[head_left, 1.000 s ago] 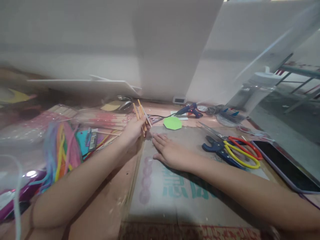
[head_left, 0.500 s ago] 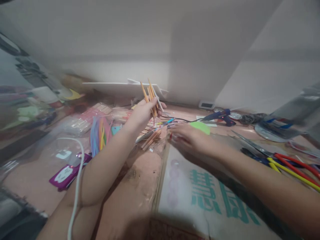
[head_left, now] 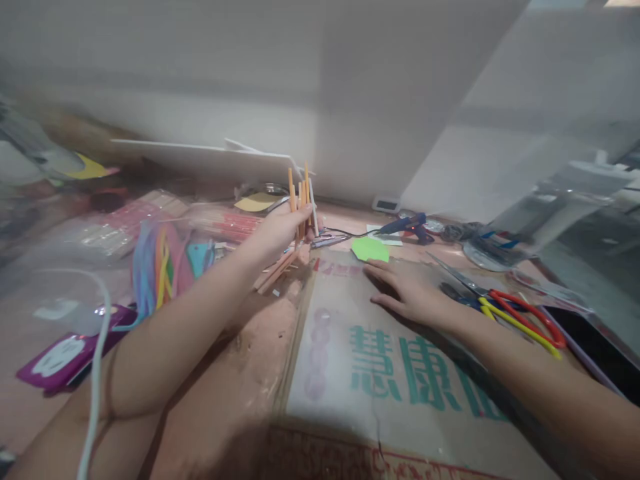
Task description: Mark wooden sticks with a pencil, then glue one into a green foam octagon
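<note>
My left hand (head_left: pixel 289 223) is closed around several thin wooden sticks (head_left: pixel 301 193), with a white stick (head_left: pixel 313 203) among them, all standing nearly upright. More reddish-brown sticks (head_left: pixel 273 272) lie on the table just below that hand. With its fingers spread, my right hand (head_left: pixel 407 290) hovers over or rests on the printed cardboard (head_left: pixel 335 333); contact is hard to tell. Its fingertips are close to a bright green piece of paper (head_left: pixel 370 249), and it holds nothing.
A blue glue gun (head_left: pixel 405 225) with a black cord lies at the back. Scissors with red handles (head_left: pixel 525 313) and yellow-handled ones (head_left: pixel 520 328) lie right, by a phone (head_left: pixel 595 347). Left are colourful strips (head_left: pixel 160 263), bagged sticks (head_left: pixel 220 223), a purple packet (head_left: pixel 65 360) and a white cable (head_left: pixel 103 333).
My view has turned slightly right. My left hand has lowered a little with the sticks. My right hand has drawn back from near the pens, its fingers now spread, uncovering the green paper.
</note>
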The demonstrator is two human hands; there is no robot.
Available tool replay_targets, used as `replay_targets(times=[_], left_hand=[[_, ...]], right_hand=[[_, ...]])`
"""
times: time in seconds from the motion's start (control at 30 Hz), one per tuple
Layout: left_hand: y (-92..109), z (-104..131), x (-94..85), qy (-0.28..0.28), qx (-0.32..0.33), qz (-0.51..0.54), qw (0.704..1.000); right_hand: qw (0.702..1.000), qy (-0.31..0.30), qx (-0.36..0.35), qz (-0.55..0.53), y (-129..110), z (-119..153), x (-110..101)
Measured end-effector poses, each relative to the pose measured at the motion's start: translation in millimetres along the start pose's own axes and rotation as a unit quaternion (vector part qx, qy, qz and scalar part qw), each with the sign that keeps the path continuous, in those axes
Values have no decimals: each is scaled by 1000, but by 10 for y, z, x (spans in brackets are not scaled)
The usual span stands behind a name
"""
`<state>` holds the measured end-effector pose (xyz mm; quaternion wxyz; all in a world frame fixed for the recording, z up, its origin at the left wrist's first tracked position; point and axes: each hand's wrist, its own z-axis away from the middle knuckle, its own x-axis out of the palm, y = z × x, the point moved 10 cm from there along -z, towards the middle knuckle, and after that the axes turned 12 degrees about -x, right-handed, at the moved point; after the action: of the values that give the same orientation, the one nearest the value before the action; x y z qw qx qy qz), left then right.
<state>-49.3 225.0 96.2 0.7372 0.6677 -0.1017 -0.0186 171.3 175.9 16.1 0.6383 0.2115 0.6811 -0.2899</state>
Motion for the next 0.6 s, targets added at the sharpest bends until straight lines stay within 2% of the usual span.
replay_targets(times=[0.1,0.23,0.33,0.4,0.47,0.53,0.6], left_hand=[[-113,-8,76,-19,-15,-12,1000],[-229,-22,111,-35,-28,-20,999],[-242,-23,88,-34,-23,-18,999],[-243,-16,80,-32,-21,-16,999],[-271,-6,97,-32,-25,-17,999],[-354,0,148,-35,-34,-24,999],[-498,1,237,-41,-50,-36,997]], right_hand=[[999,8,24,21,156,-59,-114],[998,-14,45,42,394,-344,-172],[996,-15,43,74,392,-520,-252],[994,-12,30,103,276,-532,-324],[992,-2,9,130,69,-424,-387],[989,8,-23,146,-220,-202,-387],[985,19,-73,156,-562,86,-302]])
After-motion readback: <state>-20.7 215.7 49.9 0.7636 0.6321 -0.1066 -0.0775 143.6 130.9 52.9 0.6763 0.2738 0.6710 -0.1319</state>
